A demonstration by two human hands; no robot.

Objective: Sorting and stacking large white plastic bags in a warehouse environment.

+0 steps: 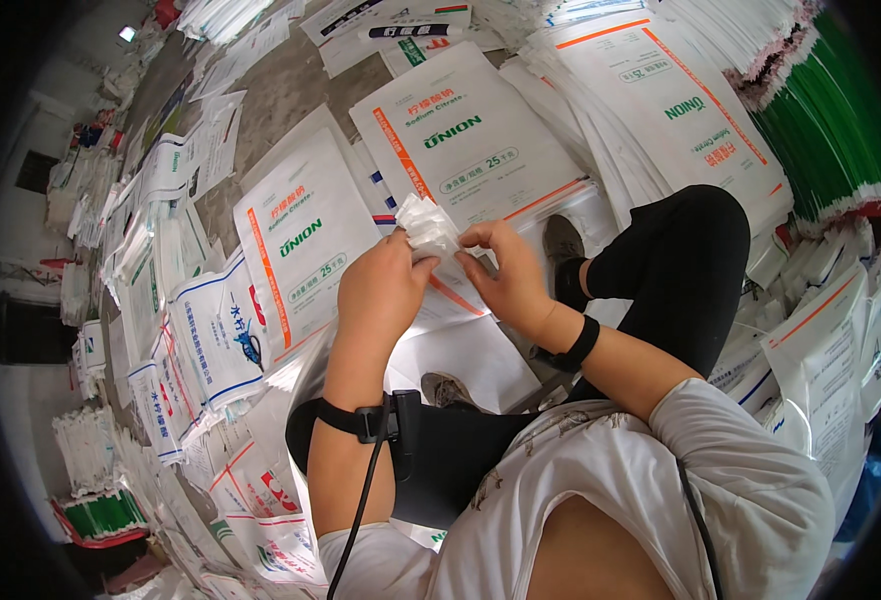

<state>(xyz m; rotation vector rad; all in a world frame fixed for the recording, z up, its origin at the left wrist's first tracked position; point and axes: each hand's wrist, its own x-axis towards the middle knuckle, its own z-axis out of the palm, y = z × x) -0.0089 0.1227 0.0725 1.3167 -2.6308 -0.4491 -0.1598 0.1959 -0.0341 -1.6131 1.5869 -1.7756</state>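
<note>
Over printed sacks (pixel 475 140), both hands (pixel 380 285) (pixel 510 275) hold a crumpled white bundle (pixel 427 226).

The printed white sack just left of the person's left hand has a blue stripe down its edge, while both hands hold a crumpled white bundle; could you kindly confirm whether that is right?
Not quite: the head view shows that the stripe on the printed white sack is orange, not blue. The left hand and right hand do both hold the crumpled white bundle.
</note>
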